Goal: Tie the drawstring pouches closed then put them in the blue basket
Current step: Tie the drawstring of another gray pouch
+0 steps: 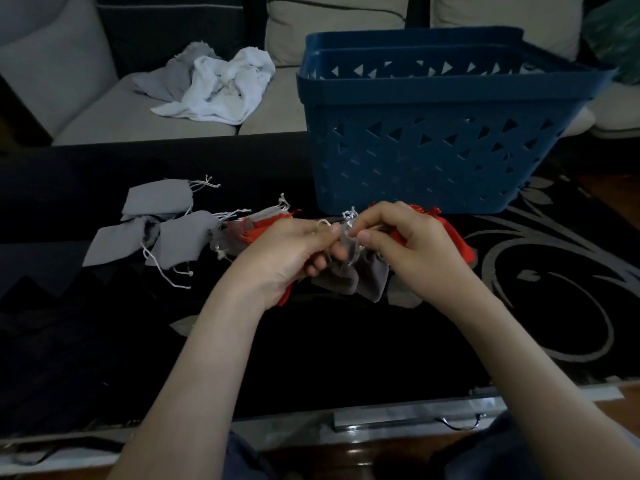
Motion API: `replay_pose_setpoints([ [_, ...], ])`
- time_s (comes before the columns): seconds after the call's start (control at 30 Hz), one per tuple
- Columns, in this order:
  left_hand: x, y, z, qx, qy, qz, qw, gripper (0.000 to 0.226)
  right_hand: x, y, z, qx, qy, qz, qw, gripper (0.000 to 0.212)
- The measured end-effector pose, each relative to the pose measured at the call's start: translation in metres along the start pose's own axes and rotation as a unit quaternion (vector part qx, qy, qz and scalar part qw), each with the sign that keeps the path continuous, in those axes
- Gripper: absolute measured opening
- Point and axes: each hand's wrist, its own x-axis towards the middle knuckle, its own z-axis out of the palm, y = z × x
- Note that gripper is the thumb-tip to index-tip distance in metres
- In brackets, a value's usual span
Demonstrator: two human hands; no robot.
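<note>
Farthest back, blue basket [433, 161] stands at table's [311, 358] far right. Loose grey pouches [159, 202] lie left of centre, cords trailing; red pouches [263, 232] lie partly under hands. Held grey pouch [349, 275] sits between both hands, long axis far-to-near, gathered neck toward basket. Left hand [287, 254] and right hand [408, 247] each pinch drawstring [349, 216].

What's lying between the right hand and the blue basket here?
Head view: red pouches lie between the right hand and the foot of the blue basket, partly hidden by the hand.
</note>
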Motion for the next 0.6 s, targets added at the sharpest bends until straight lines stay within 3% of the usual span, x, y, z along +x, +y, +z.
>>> replay_pose_setpoints([
  [0.23,-0.002,-0.001,0.012,0.062,-0.063,0.015,0.996,0.026,-0.002,-0.008,0.004,0.022,-0.003,-0.021,1.0,0.026],
  [0.3,-0.002,-0.002,0.014,0.066,-0.08,0.023,0.994,0.007,-0.001,-0.009,0.006,0.025,-0.002,-0.025,0.999,0.028],
  [0.4,-0.004,-0.002,0.015,0.072,-0.084,0.016,0.994,0.049,0.002,-0.009,0.008,0.031,0.001,-0.03,0.999,0.026],
  [0.6,-0.01,0.004,0.013,0.062,-0.169,0.056,0.982,0.035,0.004,-0.007,0.011,0.03,0.008,-0.035,0.999,0.022],
])
